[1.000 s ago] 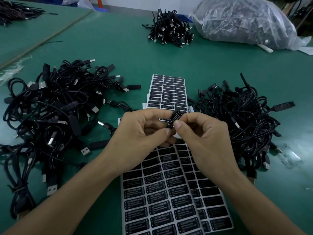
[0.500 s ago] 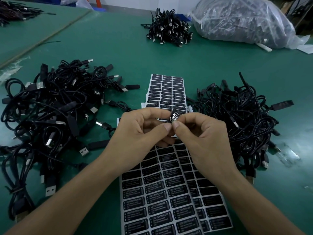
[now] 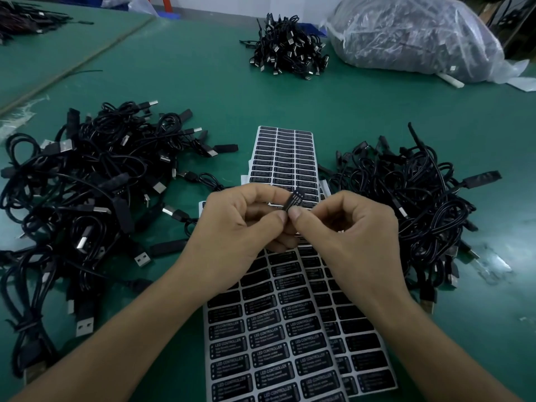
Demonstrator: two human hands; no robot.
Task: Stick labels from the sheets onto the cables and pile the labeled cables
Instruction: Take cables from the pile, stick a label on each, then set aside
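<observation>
Table: green mat, carrying all items listed below.
Left pile: loose black cables with USB plugs, spread wide on the left, reaching from mid-table to the near edge.
Left hand: mine, raised above the sheets at centre. Fingers are curled in, with thumb and forefinger pinching the left side of the cable end.
Near sheets: two overlapping sheets of black labels printed "LED CONTROLLER", flat under my wrists, the left one on top. Several slots near my hands appear blank.
Far sheet: a further label sheet just beyond my hands, rows appearing full, its near edge hidden by my fingers.
Far pile: a compact heap of cables, well apart at the far side.
Cable end: small black block with white print, tilted, held in the air between both thumbs. The rest of the cable is hidden behind my hands.
Right hand: mine, fingers curled, thumb tip and forefinger nipping the lower right of the cable end, thumb touching my left thumb.
Bag: clear plastic, full of dark cables, far right.
Right pile: tangled black cables, just right of the sheets.
</observation>
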